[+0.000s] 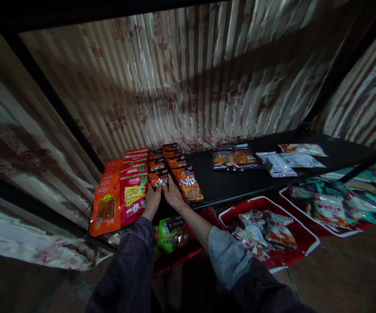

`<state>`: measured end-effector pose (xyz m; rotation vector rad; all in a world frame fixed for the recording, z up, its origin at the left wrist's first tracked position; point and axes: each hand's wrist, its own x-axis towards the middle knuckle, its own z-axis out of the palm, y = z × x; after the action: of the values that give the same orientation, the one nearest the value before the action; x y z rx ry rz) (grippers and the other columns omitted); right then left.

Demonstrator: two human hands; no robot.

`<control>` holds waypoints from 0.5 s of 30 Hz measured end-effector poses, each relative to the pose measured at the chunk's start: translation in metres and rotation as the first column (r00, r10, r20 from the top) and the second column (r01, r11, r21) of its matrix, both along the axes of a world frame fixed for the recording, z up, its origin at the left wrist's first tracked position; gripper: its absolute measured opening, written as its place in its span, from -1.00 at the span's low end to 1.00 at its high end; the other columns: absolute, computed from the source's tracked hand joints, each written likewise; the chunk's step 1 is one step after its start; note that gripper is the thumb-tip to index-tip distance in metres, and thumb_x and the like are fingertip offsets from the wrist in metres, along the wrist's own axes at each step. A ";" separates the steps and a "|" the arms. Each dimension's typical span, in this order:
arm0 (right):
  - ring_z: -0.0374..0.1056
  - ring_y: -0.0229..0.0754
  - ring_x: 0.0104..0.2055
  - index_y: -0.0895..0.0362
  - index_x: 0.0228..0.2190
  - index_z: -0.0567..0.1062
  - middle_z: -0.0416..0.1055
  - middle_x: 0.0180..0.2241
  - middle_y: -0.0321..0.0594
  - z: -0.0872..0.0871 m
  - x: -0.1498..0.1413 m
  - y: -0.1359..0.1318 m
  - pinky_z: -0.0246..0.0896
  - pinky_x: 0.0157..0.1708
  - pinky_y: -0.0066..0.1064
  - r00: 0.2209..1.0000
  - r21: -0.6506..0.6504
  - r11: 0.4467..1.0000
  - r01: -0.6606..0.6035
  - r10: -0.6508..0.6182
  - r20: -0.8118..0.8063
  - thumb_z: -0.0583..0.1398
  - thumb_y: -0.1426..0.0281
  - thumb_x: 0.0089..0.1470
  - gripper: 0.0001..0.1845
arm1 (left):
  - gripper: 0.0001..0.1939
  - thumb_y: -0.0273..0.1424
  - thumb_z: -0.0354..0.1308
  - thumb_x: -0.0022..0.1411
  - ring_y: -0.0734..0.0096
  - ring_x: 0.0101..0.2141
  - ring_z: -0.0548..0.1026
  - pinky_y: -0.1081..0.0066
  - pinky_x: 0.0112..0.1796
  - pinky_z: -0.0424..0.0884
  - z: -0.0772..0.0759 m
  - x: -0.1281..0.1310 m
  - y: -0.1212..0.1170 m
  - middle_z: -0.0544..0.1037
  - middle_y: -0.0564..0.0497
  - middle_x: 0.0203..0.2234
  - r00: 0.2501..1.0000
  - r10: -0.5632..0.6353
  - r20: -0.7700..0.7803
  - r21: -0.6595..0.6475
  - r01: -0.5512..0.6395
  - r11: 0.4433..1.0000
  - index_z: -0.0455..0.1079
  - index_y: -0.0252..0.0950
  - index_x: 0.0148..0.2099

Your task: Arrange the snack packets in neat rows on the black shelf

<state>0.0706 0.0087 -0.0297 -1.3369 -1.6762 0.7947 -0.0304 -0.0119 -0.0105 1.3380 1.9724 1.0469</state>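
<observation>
Just below left of the frame's centre, the left hand and right hand, fingers partly curled, hold an orange-black packet, probably light, soft, slippery, best gripped by its side edges.

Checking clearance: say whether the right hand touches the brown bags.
Apart: the head view shows orange packets and bare shelf between right hand and brown bags.

- Left sleeve is dark, purplish, wrinkled, wrist-length.
- Right sleeve is dark, its lower part pale grey-blue, creased.
- Left hand, right hand are bare.
</observation>
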 end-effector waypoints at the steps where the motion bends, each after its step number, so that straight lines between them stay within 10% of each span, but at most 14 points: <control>1: -0.04 -0.03 0.29 0.27 0.23 0.04 0.13 0.20 0.05 -0.001 0.000 0.001 -0.13 0.24 -0.12 1.000 0.004 1.000 0.008 -0.008 -0.004 -0.09 0.17 0.18 -0.33 | -0.51 -0.26 -0.03 0.20 0.15 0.06 0.37 0.24 0.05 0.23 0.000 0.000 0.001 0.40 -0.27 0.06 1.000 0.006 0.004 -0.010 -0.006 1.000 0.20 -0.39 0.12; 15: 0.07 -0.04 0.24 0.25 0.24 0.03 0.16 0.19 0.02 -0.007 -0.001 0.006 -0.09 0.22 -0.13 0.999 -0.009 0.999 0.031 -0.030 0.039 -0.10 0.26 0.19 -0.37 | -0.45 -0.35 0.03 0.16 0.19 0.06 0.38 0.30 0.04 0.24 0.004 0.004 0.004 0.37 -0.28 0.09 0.999 -0.031 0.020 -0.034 0.031 0.999 0.10 -0.39 0.19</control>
<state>0.0698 0.0145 -0.0366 -1.3891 -1.6799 0.7646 -0.0267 -0.0076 -0.0062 1.3312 1.9410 1.0038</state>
